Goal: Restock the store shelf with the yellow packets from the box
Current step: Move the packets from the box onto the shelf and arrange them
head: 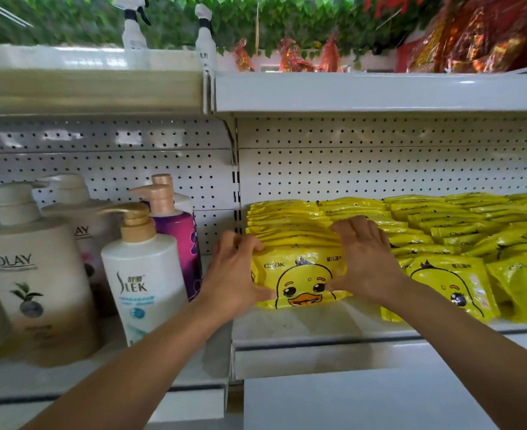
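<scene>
I'm looking straight at a white metal store shelf point(302, 328) with a perforated back panel, and both hands are on the same item. My left hand point(235, 274) grips the left edge of a glossy yellow plastic packet point(299, 277), fingers curled over its top corner and thumb pressed on the front. My right hand point(366, 259) has its fingers spread fairly straight over the packet's upper right side, thumb tucked against the front face, so it presses rather than clenches. The packet stands at the front of the leftmost row, tilted back against a stack of identical yellow packets point(290, 221) behind it. Its front shows a cartoon duck face with an orange beak, the letters "CKAK" at the upper left, and Chinese characters at the upper right that I cannot read surely. More rows of yellow duck packets point(460, 243) fill the shelf to the right, lying overlapped. In the bay to the left stands a big cream pump bottle point(35, 274) reading "OLAY", a white pump bottle point(145, 280) reading "SLEK", and a purple pump bottle point(183, 243) behind it. Up on the top shelf are two white spray bottles point(135, 26) and red-and-gold foil bags point(479, 35).
</scene>
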